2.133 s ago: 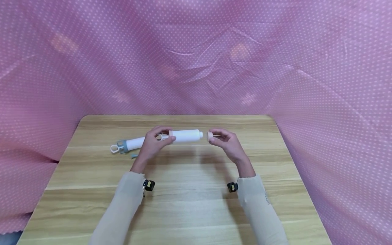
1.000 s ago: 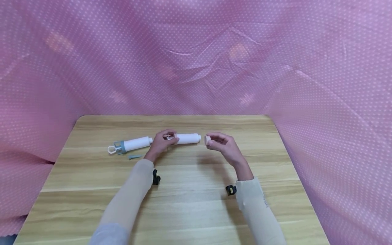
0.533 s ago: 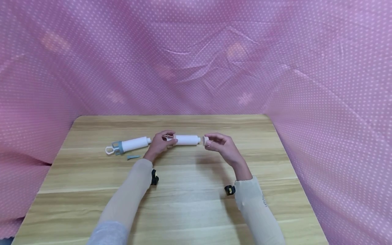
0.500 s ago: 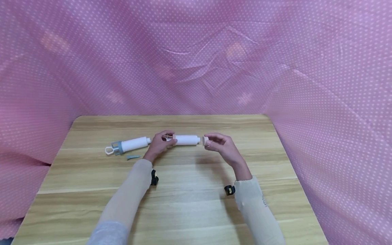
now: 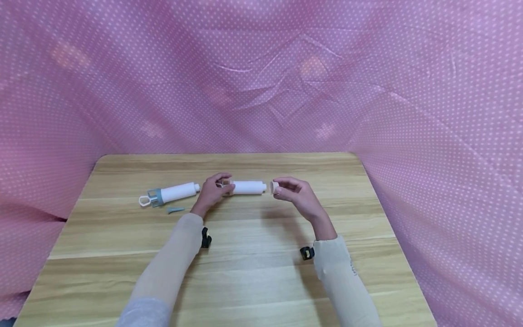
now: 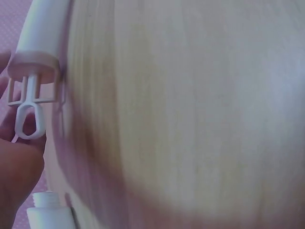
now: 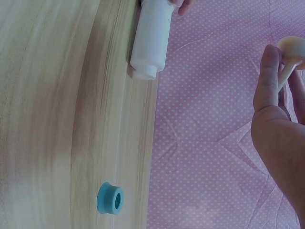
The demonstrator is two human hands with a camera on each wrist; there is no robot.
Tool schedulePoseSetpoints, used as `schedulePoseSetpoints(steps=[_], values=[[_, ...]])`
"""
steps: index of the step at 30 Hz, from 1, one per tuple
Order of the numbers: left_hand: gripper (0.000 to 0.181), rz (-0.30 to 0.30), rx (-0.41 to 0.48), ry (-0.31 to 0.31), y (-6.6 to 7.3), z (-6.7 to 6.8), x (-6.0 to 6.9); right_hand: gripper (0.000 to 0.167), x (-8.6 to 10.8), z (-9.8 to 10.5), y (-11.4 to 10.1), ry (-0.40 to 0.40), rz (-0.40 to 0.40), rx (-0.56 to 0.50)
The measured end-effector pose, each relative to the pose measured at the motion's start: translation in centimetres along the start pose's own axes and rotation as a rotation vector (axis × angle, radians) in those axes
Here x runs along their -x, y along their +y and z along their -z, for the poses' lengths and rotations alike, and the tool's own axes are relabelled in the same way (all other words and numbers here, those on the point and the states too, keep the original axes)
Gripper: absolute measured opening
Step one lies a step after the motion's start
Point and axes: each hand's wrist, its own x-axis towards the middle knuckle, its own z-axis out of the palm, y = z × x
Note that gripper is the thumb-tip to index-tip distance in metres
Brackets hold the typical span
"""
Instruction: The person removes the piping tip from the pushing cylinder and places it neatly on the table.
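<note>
My left hand [image 5: 209, 194] grips the pale pink collar [image 6: 35, 64] of a thick white plunger syringe [image 5: 248, 187], thumb in front and fingers behind. Its white pull ring [image 6: 29, 121] sticks out near the palm, and its stepped tip points right. Just right of that tip, my right hand [image 5: 300, 196] pinches a cream cap [image 5: 274, 187] between thumb and fingers, a small gap apart from the tip. In the right wrist view, a thin pale stem [image 7: 287, 75] runs from the cap into the hand.
A second white syringe [image 5: 178, 193] with a blue-grey collar lies to the left, partly behind my left wrist. A small blue-grey nozzle [image 5: 175, 210] lies below it. The right wrist view shows a teal ring [image 7: 110, 198] on the wooden table [image 5: 253, 272]. Pink dotted cloth [image 5: 261, 91] surrounds the table.
Since about two seconds ago, the left hand has moved right and lowered the syringe towards the table, uncovering more of the second one. The right hand has shifted slightly left with the cap.
</note>
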Motion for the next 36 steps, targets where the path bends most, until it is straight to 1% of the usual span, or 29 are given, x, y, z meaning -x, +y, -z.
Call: schedulePoseSetpoints(steps=[3, 5, 9, 12, 16, 18, 20, 22, 23, 27, 29, 30, 34, 36], values=[[0.049, 0.005, 0.023, 0.023, 0.7, 0.3, 0.2, 0.035, -0.2, 0.0, -0.1, -0.009, 0.000, 0.012], [0.047, -0.015, 0.020, 0.049, 1.2, 0.5, 0.3, 0.035, -0.4, -0.1, -0.2, -0.015, 0.006, 0.032], [0.042, -0.094, -0.013, 0.093, 2.3, 0.8, 0.5, 0.035, -0.8, -0.2, -0.8, -0.017, 0.009, 0.067], [0.041, -0.152, -0.054, 0.114, 3.3, 0.7, 1.0, 0.036, -0.9, -0.4, -1.6, -0.006, -0.003, 0.097], [0.040, -0.217, -0.113, 0.145, 4.7, 0.6, 2.1, 0.035, -1.0, -0.6, -2.6, -0.002, -0.003, 0.176], [0.039, -0.248, -0.121, 0.155, 5.3, 0.5, 2.6, 0.034, -1.1, -0.7, -3.1, -0.006, 0.003, 0.218], [0.039, -0.271, -0.102, 0.155, 5.9, 0.4, 3.2, 0.034, -1.2, -0.9, -3.6, -0.015, 0.012, 0.254], [0.040, -0.293, -0.077, 0.138, 6.7, 0.3, 3.9, 0.034, -1.3, -1.1, -4.0, -0.022, 0.014, 0.274], [0.042, -0.288, -0.056, 0.116, 7.2, 0.3, 4.3, 0.034, -1.3, -1.2, -4.2, -0.025, 0.011, 0.281], [0.045, -0.330, 0.049, 0.022, 9.2, -0.2, 5.8, 0.033, -1.5, -1.6, -4.3, -0.047, 0.015, 0.301], [0.046, -0.363, 0.115, -0.021, 10.2, -0.4, 6.5, 0.032, -1.6, -2.0, -4.1, -0.066, 0.024, 0.300], [0.046, -0.398, 0.143, -0.034, 10.6, -0.7, 6.7, 0.032, -1.7, -2.1, -4.0, -0.077, 0.031, 0.301], [0.045, -0.459, 0.218, -0.077, 11.7, -1.1, 7.4, 0.030, -1.8, -3.0, -3.8, -0.129, 0.061, 0.295], [0.042, -0.467, 0.233, -0.087, 12.0, -1.2, 7.7, 0.029, -1.8, -3.3, -3.8, -0.153, 0.074, 0.300]])
